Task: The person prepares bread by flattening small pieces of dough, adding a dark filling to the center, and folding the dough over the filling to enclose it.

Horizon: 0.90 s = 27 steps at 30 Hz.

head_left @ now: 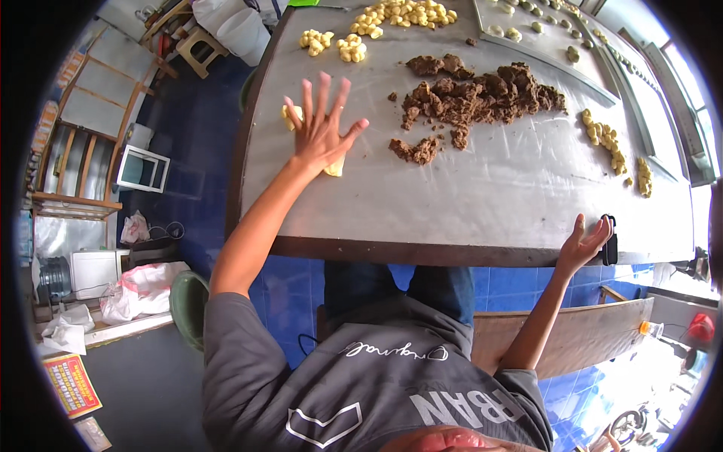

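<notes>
Grey steel: one worktable (361, 215), dark-edged, spread before me. One flat tray (559, 68), far right, bearing rounded pieces (514, 35) set apart from each other; I judge these a portion already done. One brown mass (489, 98), right of my left hand, coarse, crumbling at its edges; no shaped portions show in it, so I count it as left to do. One heap of yellow pieces (407, 15), far edge, divided into small lumps. My left hand (320, 135), palm down, fingers spread wide, gripping nothing. My right hand (586, 239), at the near right edge, fingers loosely curled, thumb apart, a black object (611, 245) just beside it. One line of yellow lumps (604, 142), right side. One yellow dough piece (335, 166), beneath my left hand on the table's left part, pale, smooth, soft-looking, mostly hidden; its working, I judge, unfinished. Two small yellow clusters (352, 49), beyond it. Scattered brown crumbs (392, 97).
</notes>
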Motion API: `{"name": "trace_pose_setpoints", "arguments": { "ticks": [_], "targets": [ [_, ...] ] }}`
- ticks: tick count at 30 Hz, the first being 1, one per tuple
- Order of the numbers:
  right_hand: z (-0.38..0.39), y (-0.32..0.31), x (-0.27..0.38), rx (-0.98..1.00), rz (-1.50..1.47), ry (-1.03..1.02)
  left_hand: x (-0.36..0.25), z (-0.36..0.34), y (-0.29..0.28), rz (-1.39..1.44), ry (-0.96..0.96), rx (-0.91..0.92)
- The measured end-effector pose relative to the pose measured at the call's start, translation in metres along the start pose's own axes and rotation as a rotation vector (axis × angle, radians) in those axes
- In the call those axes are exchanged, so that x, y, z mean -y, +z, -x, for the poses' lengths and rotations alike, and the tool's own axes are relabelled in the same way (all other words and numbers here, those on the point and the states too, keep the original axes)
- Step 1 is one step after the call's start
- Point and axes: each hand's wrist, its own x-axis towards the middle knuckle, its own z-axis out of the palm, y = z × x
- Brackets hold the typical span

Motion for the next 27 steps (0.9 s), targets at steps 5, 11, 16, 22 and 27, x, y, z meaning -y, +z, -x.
{"name": "trace_pose_setpoints", "arguments": {
  "ticks": [5, 11, 16, 22, 27],
  "targets": [
    [0.003, 0.002, 0.005, 0.024, 0.088, -0.016, 0.008, 0.015, -0.027, 0.168, -0.067, -0.078],
    [0.004, 0.000, 0.006, 0.034, 0.100, -0.031, 0.020, 0.031, -0.030, -0.024, 0.023, 0.088],
    [0.005, -0.005, -0.007, 0.029, 0.101, -0.053, -0.023, 0.029, -0.023, 0.185, -0.021, 0.059],
    [-0.003, 0.004, 0.018, 0.049, 0.069, -0.003, 0.002, 0.013, -0.028, 0.094, -0.055, -0.039],
    [-0.001, -0.003, 0.011, 0.008, 0.005, 0.010, 0.012, 0.015, -0.009, -0.031, 0.008, 0.073]
  ]
}}
